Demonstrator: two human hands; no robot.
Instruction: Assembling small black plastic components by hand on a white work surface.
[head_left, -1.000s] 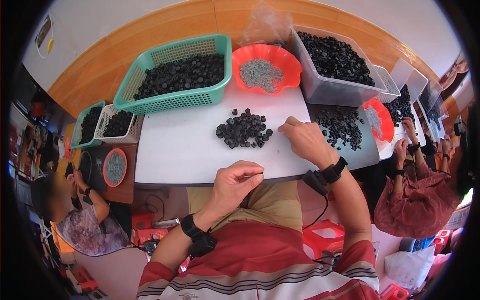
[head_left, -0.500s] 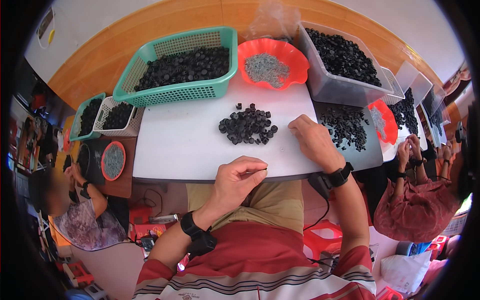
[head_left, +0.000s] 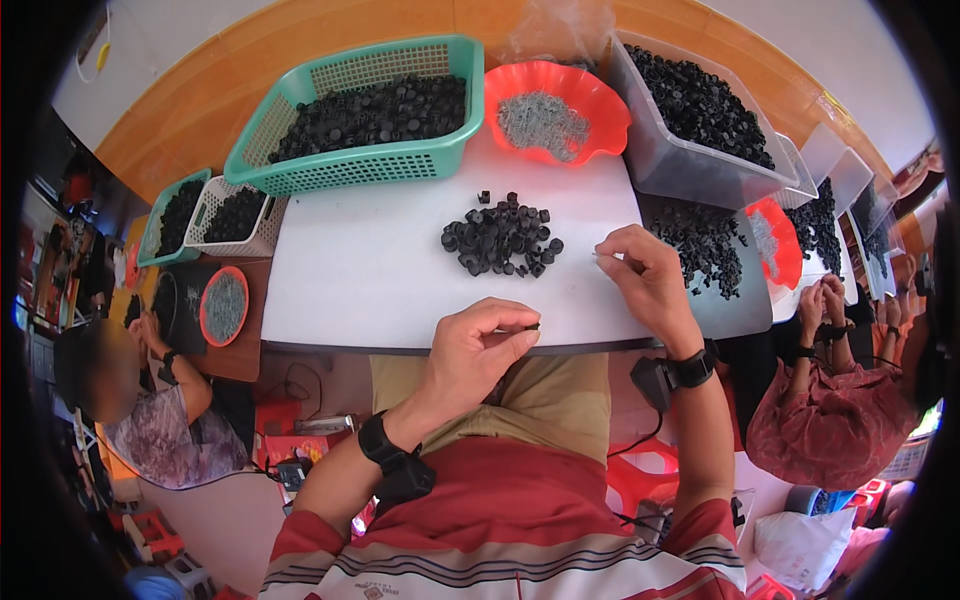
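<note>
My left hand (head_left: 482,343) is over the near edge of the white tabletop, thumb and fingers pinched on a small black plastic piece (head_left: 535,326). Over the right part of the table is my right hand (head_left: 648,278), its thumb and forefinger closed on a tiny light-coloured piece (head_left: 598,254) that barely shows. Beyond and between the hands lies a loose heap of black plastic caps (head_left: 500,238). To the right of my right hand, smaller black parts (head_left: 705,250) are spread on a dark board.
A green basket (head_left: 350,178) of black caps, a red bowl (head_left: 610,125) of thin metal pieces and a clear bin (head_left: 690,180) of black parts line the far side. People sit working on the left (head_left: 175,430) and right (head_left: 830,420).
My right hand has shifted right and its fingertips now hold a tiny light piece. My left hand keeps its pinch almost in place. The whole view has shifted slightly.
</note>
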